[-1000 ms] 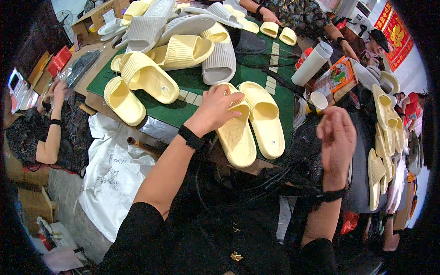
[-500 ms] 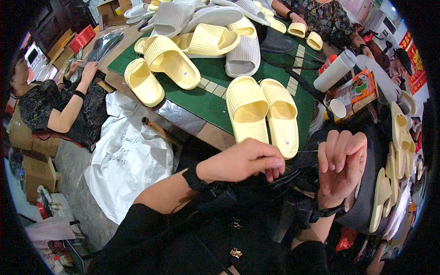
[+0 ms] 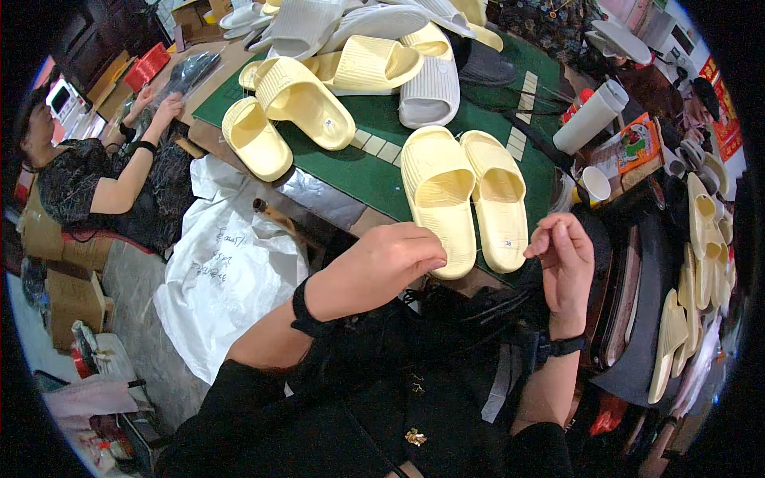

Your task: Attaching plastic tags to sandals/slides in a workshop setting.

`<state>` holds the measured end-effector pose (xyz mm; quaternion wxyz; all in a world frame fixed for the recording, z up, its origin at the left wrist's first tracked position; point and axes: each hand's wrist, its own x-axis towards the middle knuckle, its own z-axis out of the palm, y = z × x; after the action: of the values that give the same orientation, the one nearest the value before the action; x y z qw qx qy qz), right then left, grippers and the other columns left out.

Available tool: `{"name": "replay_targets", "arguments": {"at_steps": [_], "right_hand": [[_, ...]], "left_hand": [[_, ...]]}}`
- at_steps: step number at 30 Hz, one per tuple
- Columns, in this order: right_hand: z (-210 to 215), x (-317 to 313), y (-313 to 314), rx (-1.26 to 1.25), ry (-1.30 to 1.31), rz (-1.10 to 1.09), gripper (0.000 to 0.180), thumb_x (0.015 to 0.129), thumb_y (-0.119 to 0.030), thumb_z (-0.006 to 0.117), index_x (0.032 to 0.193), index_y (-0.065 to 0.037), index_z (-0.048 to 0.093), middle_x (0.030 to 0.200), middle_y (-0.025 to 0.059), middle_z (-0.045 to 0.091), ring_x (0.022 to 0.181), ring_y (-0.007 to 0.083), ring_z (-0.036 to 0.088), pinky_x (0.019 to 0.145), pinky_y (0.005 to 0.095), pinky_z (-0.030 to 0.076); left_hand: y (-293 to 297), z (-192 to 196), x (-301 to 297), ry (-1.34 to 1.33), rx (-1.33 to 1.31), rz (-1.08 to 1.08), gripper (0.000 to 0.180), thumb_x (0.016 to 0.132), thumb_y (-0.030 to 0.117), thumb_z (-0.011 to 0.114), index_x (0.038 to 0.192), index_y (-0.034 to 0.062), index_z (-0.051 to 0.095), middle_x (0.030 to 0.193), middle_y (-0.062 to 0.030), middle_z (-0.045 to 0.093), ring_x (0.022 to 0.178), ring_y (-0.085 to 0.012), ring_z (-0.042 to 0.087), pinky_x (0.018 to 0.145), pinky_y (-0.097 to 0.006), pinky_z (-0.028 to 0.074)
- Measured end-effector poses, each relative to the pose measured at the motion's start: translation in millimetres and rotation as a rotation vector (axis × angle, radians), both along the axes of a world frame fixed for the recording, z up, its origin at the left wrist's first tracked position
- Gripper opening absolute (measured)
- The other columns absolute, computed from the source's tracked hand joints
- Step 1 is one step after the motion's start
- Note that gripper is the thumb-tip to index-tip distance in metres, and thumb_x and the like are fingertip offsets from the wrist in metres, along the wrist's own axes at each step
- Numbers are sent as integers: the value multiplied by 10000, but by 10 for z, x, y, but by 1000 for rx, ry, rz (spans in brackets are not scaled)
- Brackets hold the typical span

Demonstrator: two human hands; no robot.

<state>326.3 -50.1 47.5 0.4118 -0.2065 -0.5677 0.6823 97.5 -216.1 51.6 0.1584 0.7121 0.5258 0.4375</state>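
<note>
A pair of pale yellow ribbed slippers lies side by side on the table in front of me, toes pointing away: a left slipper (image 3: 440, 199) and a right slipper (image 3: 496, 199). My left hand (image 3: 378, 271) is closed, its curled fingertips at the heel of the left slipper; what they hold, if anything, is hidden. Beside the heel of the right slipper, my right hand (image 3: 567, 267) is raised with its fingertips pinched together. Whatever lies in that pinch is too fine to make out. A small label sits on the right slipper's heel.
Another yellow pair (image 3: 307, 103) and a heap of grey slippers (image 3: 299, 28) cover the far side of the green mat (image 3: 382, 171). A white roll (image 3: 590, 115) and paper cup (image 3: 594, 185) stand right. White sacking (image 3: 227, 271) hangs left. A co-worker (image 3: 96, 175) handles dark plastic there.
My right hand has moved left, closer to the right slipper's heel; the thin thread seen beside it earlier no longer shows clearly. My left hand has shifted left. The far co-worker's hands have left view.
</note>
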Motion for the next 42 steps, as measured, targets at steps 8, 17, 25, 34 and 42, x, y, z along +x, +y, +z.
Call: {"name": "replay_targets", "arguments": {"at_steps": [8,17,25,34,42], "right_hand": [[-308,-122,136,262,-507,-125,267,969,-101,569,1215,-10,617,1096,110,630,876,165,626,760,288,531],[138,-241,-537,1092,-717,-154,462,780,102,614,1216,-48,638,1295,164,553,964,284,654,823,349,548],[-79,-204,-745,1096,-645,-11,330,766,79,617,1087,8,650,1024,162,648,860,320,648,740,387,553],[82,-73,-828,1195,-770,-164,258,709,49,644,957,-18,663,886,118,617,795,280,625,671,363,541],[47,-156,-687,1195,-784,-219,271,707,63,614,960,-25,653,848,120,592,778,292,615,656,384,527]], "left_hand": [[129,-118,202,417,-66,108,62,771,48,631,820,11,617,804,-128,627,805,-323,631,720,-411,529],[65,-80,421,697,-157,355,75,727,96,621,772,38,632,780,-89,629,803,-253,642,728,-370,501],[-73,59,593,755,-85,358,60,726,119,620,737,61,630,743,-60,612,754,-204,612,697,-323,467],[-172,169,654,783,-61,376,61,711,121,617,707,61,605,728,-60,584,740,-204,589,684,-324,459],[74,37,574,740,-25,380,63,711,106,623,746,54,624,763,-79,609,774,-225,614,706,-331,474]]}}
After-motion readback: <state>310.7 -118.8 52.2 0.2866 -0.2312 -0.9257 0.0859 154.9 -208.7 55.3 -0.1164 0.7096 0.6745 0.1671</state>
